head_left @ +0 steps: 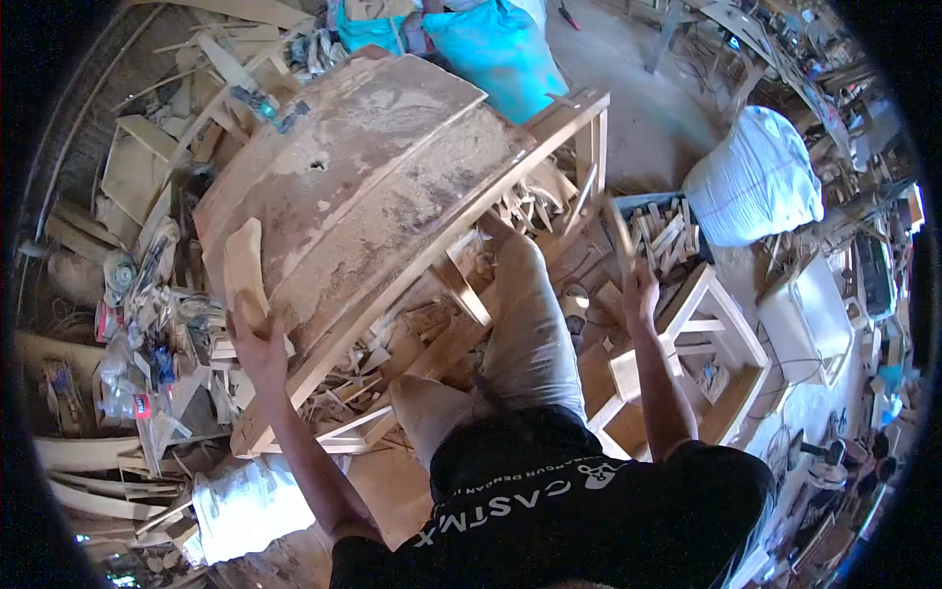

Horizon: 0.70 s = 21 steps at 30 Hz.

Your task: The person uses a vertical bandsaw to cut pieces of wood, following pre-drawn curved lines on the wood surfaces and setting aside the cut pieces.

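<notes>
My left hand [260, 348] is closed round the lower end of a short, slightly curved wooden piece [244, 257], at the left side of a dusty wooden workbench top [383, 167]. The piece points away from me over the bench's edge. Out to the right, my right hand [641, 292] grips the lower end of a narrow wooden strip [620, 234], which is raised and tilted. That hand is beside a crate of wood offcuts [667, 231] and above an unpainted wooden frame [716, 344].
A long wooden rail [422, 265] runs along the bench's near side, with scraps below it. Turquoise sacks [500, 59] stand behind the bench, and a white sack [756, 177] is at the right. Plastic bottles and litter [128, 378] lie at the left among stacked boards.
</notes>
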Tool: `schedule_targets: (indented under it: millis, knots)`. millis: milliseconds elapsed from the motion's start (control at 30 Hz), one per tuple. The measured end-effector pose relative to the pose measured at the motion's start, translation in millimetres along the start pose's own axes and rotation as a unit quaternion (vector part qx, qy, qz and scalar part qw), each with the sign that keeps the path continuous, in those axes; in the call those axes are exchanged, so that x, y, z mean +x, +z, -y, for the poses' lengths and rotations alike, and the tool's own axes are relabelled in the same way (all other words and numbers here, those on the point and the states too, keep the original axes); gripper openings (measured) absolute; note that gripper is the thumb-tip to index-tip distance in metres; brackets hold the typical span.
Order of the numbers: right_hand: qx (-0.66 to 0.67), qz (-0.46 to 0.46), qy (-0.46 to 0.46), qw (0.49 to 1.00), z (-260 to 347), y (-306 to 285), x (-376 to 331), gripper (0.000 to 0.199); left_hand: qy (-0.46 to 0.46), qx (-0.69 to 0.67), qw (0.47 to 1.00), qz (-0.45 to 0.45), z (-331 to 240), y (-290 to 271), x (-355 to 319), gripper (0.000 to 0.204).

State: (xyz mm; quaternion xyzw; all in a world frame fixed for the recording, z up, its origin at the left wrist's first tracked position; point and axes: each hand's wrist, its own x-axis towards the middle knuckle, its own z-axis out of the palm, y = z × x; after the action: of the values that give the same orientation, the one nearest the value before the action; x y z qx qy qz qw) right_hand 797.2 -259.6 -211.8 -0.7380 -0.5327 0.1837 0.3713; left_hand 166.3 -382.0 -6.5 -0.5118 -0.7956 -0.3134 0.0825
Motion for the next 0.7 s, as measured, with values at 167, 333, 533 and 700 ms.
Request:
schedule_targets:
  millis: [167,333,533,700]
  knots:
    - [-0.213,0.159,0.105,0.958,-190.6,8.5,-54.9,0.034,0.033,-0.138,0.99,-0.005,-20.5,29.2,11.5,0.068]
    - [-0.089,0.174,0.111,0.974,-98.0,115.6,50.4,0.039,-0.066,-0.254,0.965,-0.008,-51.5,-0.9,-9.7,0.061]
    - [0.042,0.017,-0.116,0.992,36.0,154.1,161.9,0.06,-0.147,-0.422,0.895,0.004,-88.0,-17.1,-53.2,0.061]
    - [0.331,0.125,-0.093,0.931,171.5,105.0,51.9,0.039,-0.312,-0.615,0.722,0.055,-59.6,-20.3,-109.4,0.069]
